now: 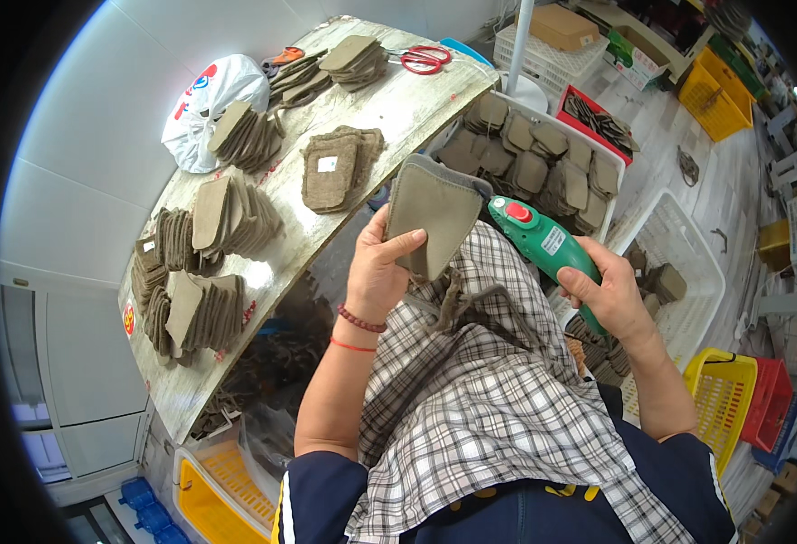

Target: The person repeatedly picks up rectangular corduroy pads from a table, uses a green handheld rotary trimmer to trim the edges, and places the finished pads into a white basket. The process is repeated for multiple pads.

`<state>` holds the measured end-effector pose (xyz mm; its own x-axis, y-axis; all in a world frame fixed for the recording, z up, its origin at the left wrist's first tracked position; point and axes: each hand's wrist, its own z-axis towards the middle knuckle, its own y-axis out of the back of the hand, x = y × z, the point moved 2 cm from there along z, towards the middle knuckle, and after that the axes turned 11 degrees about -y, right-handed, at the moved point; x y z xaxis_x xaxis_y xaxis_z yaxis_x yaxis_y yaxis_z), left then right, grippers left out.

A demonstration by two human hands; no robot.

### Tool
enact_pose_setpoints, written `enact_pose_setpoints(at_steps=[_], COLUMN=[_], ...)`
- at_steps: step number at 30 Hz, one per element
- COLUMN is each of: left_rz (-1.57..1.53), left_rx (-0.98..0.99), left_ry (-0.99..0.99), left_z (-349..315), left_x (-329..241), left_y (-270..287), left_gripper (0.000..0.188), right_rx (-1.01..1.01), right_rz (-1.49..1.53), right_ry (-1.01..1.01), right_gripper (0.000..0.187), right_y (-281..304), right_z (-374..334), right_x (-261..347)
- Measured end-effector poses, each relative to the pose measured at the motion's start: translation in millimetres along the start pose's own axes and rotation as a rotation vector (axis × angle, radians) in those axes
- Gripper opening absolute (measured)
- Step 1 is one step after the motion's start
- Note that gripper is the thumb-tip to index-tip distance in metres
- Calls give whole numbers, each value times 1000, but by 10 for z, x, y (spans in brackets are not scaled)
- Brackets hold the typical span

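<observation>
1. The left hand (382,258) is closed in a pinch on a grey-brown stitched pad (434,213), its thumb flat on the face near the lower left edge and the other fingers mostly hidden behind
2. The right hand (611,290) is wrapped round the handle of a green power tool (543,238) with a red button
3. The pad is held up in front of the person, tilted, between the near edge of the desk (416,113) and the tool; its stitching follows the rim
4. The tool's nose points at the pad's right edge, just beside it; whether they touch, I cannot tell
5. Between the hands there is a gap, with the plaid apron (507,408) below
6. On the desk, a fuzzy brown stack (350,181) lies close to the near edge, and red-handled scissors (425,60) lie toward the far end
7. Beyond the pad and tool, a white crate (620,172) full of pads limits the room on that side
</observation>
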<state>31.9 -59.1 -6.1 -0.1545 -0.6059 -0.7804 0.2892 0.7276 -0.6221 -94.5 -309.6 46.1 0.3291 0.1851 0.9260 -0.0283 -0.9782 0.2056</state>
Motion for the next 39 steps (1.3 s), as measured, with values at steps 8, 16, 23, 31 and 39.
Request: enact_pose_setpoints(at_steps=[8, 16, 23, 31, 39], left_rz=[167, 248, 377, 520, 395], left_rx=[67, 104, 171, 2, -60], left_ry=[97, 185, 234, 65, 90], left_z=[-17, -109, -147, -108, -131], left_x=[-142, -2, -94, -319, -378], left_y=[41, 74, 97, 244, 245], left_gripper=[40, 48, 42, 21, 13], right_rx=[-27, -81, 43, 184, 244], right_rz=[-190, -194, -38, 2, -68], right_ry=[113, 97, -46, -135, -141], right_gripper=[48, 48, 44, 41, 44], right_y=[6, -142, -176, -101, -94], right_z=[-47, -3, 42, 74, 84], right_x=[-44, -63, -5, -57, -6])
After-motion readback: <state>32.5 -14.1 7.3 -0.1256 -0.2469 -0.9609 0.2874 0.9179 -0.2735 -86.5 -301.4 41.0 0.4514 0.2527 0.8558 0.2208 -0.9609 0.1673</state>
